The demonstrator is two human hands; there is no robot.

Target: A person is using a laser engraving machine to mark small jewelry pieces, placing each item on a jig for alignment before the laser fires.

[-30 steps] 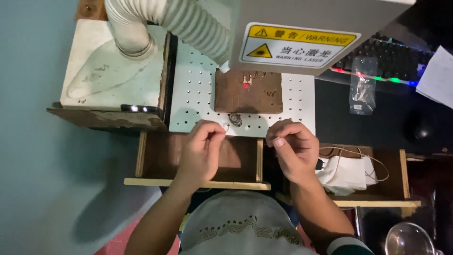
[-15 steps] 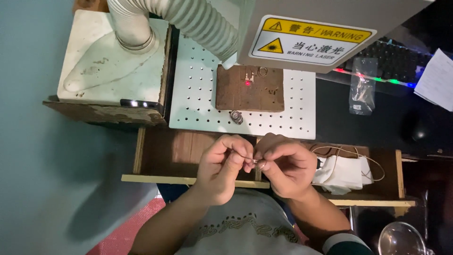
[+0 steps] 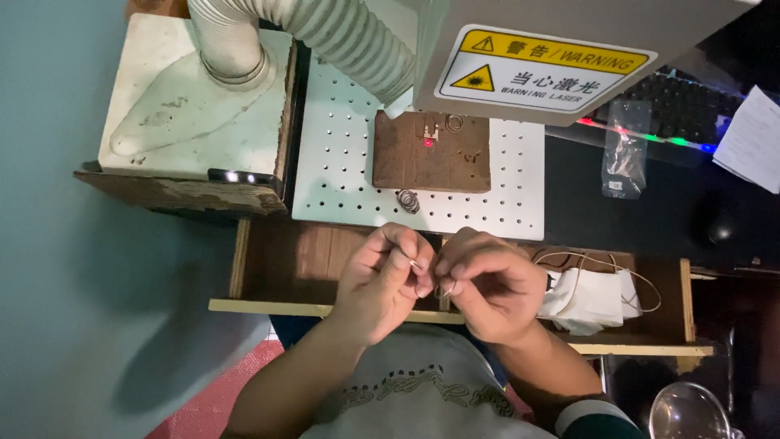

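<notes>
Brown wooden block (image 3: 431, 154) sitting on white perforated metal plate (image 3: 341, 162), small wire rings (image 3: 408, 200) nearby. Left hand (image 3: 382, 280), right hand (image 3: 491, 289) both pinching tiny thin metal ring (image 3: 418, 264), mostly hidden by fingers.

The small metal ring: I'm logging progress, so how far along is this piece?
Done: one ring sits on the wooden block by the red dot. In hand: left hand and right hand pinch a small ring. Left: coiled rings wait on the perforated plate.

My left hand (image 3: 382, 280) and right hand (image 3: 491, 284) meet knuckle to knuckle, fingers curled, each grip pinched at thumb and forefinger, forearms converging below.
</notes>
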